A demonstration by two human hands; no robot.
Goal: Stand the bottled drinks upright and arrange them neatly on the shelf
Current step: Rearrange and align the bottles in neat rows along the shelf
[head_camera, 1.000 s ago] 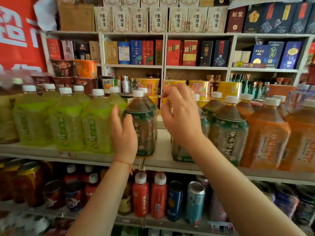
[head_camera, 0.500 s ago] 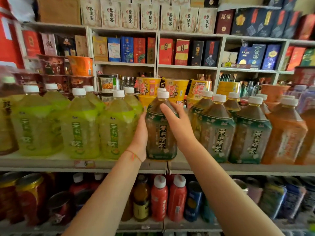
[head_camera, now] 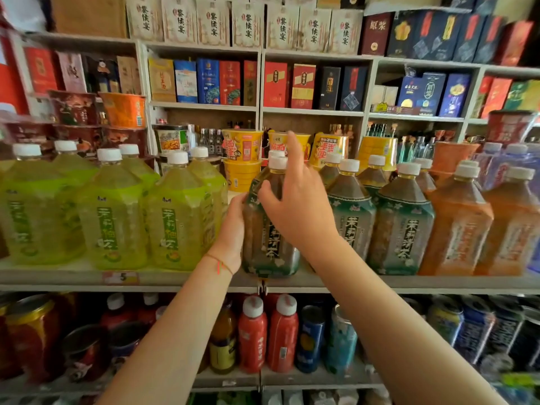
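Observation:
A dark jasmine tea bottle [head_camera: 271, 252] with a white cap stands upright at the front of the white shelf [head_camera: 175, 283], in the gap between two rows. My left hand [head_camera: 232, 232] cups its left side, with the thumb on the front and the fingers hidden behind. My right hand [head_camera: 295, 209] lies over the bottle's shoulder with fingers spread and nearly straight, the thumb touching the shoulder and the index finger pointing up past the cap. Yellow-green tea bottles [head_camera: 111, 217] stand upright to the left. More dark tea bottles [head_camera: 403, 229] stand to the right.
Orange tea bottles [head_camera: 461, 229] fill the shelf's right end. Instant noodle cups [head_camera: 242, 150] sit behind the bottles. Boxed goods [head_camera: 274, 84] line the upper shelves. Red bottles [head_camera: 252, 334] and cans [head_camera: 309, 337] stand on the shelf below.
The dark bottle has been brought to the shelf's front, between the green and dark rows. My right hand's grip on it has loosened and its fingers have lifted. The view has moved closer.

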